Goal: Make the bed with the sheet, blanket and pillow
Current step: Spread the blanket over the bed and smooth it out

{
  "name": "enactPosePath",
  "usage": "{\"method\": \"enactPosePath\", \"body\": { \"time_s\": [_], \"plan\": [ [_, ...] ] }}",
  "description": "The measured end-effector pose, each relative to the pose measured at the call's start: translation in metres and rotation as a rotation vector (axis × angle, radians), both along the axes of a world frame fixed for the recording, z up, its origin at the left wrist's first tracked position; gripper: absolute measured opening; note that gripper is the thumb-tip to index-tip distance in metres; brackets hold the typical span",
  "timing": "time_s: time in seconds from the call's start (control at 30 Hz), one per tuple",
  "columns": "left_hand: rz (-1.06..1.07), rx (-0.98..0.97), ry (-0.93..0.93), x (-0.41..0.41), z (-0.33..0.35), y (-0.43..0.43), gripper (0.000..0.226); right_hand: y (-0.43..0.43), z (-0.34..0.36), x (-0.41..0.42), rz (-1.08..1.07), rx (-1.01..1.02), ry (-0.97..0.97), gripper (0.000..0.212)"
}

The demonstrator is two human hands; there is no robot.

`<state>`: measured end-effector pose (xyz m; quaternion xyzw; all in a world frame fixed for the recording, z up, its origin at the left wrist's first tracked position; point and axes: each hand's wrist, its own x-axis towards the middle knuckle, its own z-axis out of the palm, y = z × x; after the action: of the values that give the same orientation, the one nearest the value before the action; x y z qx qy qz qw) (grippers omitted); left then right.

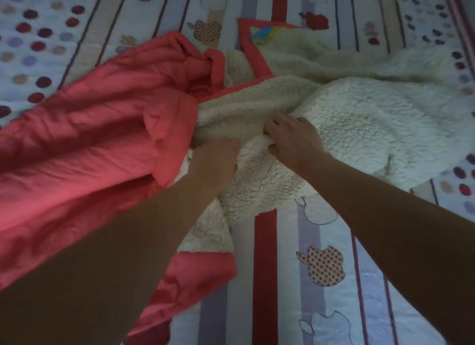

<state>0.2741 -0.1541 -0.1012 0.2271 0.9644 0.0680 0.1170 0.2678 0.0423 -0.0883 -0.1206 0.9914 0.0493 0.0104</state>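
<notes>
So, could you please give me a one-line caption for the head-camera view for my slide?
Bed-making: left hand and right hand grip the fleece lining of a bunched coral blanket on the patterned sheet.

Item: one person. Left forearm and right forearm were bare; left hand and right hand likewise bare.

**Clearance Around the Heaped Blanket**

The blanket lies bunched across the middle of the bed. Its coral side rises in ridges on the left and its fleece side spreads to the right. Both forearms cross the near side. The left hand and right hand grip the central fold. Flat sheet lies open between the forearms and along the far edge.
</notes>
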Motion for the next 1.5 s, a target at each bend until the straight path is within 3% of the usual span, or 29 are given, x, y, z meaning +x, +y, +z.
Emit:
{"method": "enactPosePath", "body": {
  "time_s": [0.17,0.33,0.67,1.2,1.5],
  "plan": [
    [-0.021,-0.018,0.034,0.053,0.02,0.008,0.042,0.01,0.013,0.052,-0.009,0.036,0.017,0.027],
    [-0.033,0.022,0.047,0.115,0.034,0.028,0.025,0.029,0.022,0.113,-0.012,0.028,0.022,0.028],
    [0.006,0.033,0.067,0.206,0.028,0.069,0.021,0.073,0.012,0.203,0.037,0.001,0.02,0.029],
    [-0.086,-0.029,-0.037,0.33,0.0,0.079,0.024,0.076,-0.013,0.36,-0.161,-0.141,-0.174,0.029],
    [-0.015,-0.079,-0.027,0.378,-0.066,0.068,0.023,0.064,-0.076,0.404,-0.208,-0.13,-0.211,0.028]
  ]
}}
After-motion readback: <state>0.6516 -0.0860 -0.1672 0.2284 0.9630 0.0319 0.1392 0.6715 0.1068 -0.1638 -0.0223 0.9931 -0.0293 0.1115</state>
